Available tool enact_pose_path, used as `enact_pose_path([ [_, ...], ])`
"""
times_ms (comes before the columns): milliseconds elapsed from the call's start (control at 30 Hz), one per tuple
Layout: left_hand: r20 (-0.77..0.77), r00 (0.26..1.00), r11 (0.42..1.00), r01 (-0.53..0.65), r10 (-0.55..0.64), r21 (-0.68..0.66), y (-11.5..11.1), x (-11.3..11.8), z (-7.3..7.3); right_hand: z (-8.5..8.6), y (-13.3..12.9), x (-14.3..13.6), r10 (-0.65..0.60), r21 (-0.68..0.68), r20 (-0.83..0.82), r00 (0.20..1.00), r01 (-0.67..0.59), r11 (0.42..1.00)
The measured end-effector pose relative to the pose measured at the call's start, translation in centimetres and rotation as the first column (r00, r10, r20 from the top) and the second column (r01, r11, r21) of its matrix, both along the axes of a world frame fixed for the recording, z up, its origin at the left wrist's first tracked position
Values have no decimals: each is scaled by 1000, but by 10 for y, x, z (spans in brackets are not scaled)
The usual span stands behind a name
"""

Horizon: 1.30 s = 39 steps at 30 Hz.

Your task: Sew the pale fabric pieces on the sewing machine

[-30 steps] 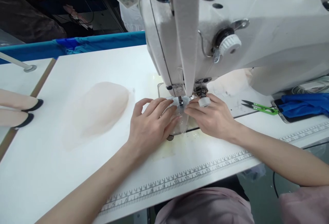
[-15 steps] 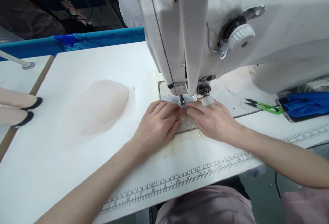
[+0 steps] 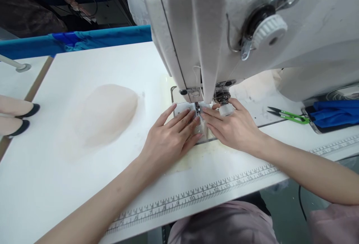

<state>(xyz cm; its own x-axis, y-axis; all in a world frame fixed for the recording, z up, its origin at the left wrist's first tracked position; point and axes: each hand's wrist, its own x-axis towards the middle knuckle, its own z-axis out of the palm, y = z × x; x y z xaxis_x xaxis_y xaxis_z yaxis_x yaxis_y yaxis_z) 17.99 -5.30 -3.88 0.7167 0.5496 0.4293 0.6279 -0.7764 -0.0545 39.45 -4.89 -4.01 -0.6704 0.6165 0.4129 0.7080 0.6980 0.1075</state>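
My left hand point(image 3: 169, 135) lies flat with its fingers spread, left of the presser foot point(image 3: 197, 107) of a white sewing machine point(image 3: 179, 34). My right hand point(image 3: 234, 124) is on the other side of the foot, fingers stretched toward the needle, thumb apart from them. Between the hands a thin, sheer piece of fabric point(image 3: 206, 133) shows on the needle plate; the fingers rest on it and hide most of its outline. A white thread hangs near the needle. The tips of several right-hand fingers are partly hidden by the tension knob point(image 3: 226, 110).
A pale sheer cup-shaped piece point(image 3: 109, 115) lies on the white table point(image 3: 84, 184) at left. Green-handled thread snips point(image 3: 293, 117) and blue cloth point(image 3: 335, 113) are at right. A printed ruler point(image 3: 193, 199) runs along the front edge. Two beige, black-tipped forms point(image 3: 19, 115) sit far left.
My left hand has gone from bunched fingers to spread, flat ones. The right hand has shifted only slightly. The view has moved a little, making the machine appear nearer.
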Motion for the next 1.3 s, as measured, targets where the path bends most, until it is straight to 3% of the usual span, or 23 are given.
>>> enact_pose_path([
  [800, 17, 1000, 999, -25, 24, 28, 1, 1, -5, -1, 1, 0, -11, 18, -17, 1000, 11, 1000],
  [900, 26, 1000, 998, 0, -1, 59, 0, 0, -3, -2, 0, 0, 45, 58, -56, 997, -41, 997],
  [967, 25, 997, 993, 77, -79, 85, -2, -2, -2, -2, -2, 1, 102, 72, -92, 991, -95, 993],
  [1100, -18, 978, 972, 210, -209, 107, -7, -5, 2, 1, -6, 6, 201, -12, -169, 965, -206, 978],
  [1200, -2, 981, 974, 192, -193, 123, -10, -5, 2, 3, -8, 7, 227, -115, -210, 951, -254, 960],
  [1300, 59, 987, 985, 144, -150, 100, -10, -2, 3, 3, -9, 7, 184, -90, -149, 972, -199, 976],
])
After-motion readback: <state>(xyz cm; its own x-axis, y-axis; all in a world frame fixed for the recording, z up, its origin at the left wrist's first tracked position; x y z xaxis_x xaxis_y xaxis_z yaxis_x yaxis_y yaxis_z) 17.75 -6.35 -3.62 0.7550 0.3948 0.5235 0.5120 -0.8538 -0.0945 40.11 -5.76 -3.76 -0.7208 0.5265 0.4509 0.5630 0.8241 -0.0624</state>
